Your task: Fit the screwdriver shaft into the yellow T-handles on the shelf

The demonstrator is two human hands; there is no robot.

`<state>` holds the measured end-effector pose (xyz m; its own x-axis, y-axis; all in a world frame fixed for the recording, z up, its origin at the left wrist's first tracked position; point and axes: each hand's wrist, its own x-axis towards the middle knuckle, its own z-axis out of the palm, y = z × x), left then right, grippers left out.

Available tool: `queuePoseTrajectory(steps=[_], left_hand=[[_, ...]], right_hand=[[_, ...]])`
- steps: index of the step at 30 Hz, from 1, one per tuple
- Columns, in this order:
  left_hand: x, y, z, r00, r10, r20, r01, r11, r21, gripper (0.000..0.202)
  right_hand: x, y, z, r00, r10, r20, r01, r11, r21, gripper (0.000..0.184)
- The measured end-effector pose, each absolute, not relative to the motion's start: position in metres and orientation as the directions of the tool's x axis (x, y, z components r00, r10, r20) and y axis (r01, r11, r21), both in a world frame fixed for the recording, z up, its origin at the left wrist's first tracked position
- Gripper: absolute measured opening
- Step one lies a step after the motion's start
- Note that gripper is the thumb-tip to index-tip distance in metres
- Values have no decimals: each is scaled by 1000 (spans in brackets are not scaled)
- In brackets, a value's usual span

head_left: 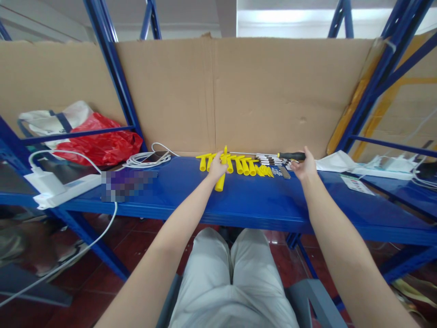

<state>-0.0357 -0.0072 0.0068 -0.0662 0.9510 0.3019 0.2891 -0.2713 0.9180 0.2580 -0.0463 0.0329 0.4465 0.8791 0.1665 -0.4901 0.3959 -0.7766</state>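
Observation:
My left hand (217, 167) is closed around a yellow plastic piece with a tubular handle (220, 183) and a narrow cross-shaped top. My right hand (305, 166) grips the end of a long screwdriver (292, 156) with a black handle. Its thin shaft lies level and reaches left to the top of the held yellow piece; whether the tip touches it I cannot tell. Behind and beside my left hand several similar yellow handles (246, 167) lie in a row. To their right are small yellow pieces (263, 171), black-and-white sticks (269, 160), tiny metal parts (276, 171) and a flat grey piece (284, 172).
A blue shelf tabletop (252, 200) carries everything, with a cardboard panel (256, 95) behind. At left lie a red plastic bag (99, 141), a coiled white cable (146, 159) and a power strip (75, 189). White material (336, 161) and another power strip (382, 172) are at right.

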Motion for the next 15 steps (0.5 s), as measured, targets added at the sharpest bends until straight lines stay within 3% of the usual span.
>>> queuePoseTrajectory(steps=[5, 15], left_hand=[[-35, -16, 12, -21, 970, 240, 210, -231, 950, 66], [-34, -17, 14, -84, 985, 150, 180, -133, 975, 72]], right_hand=[[249, -51, 38, 451, 890, 68, -567, 345, -748, 19], [251, -54, 37, 470, 880, 74, -613, 386, -690, 15]])
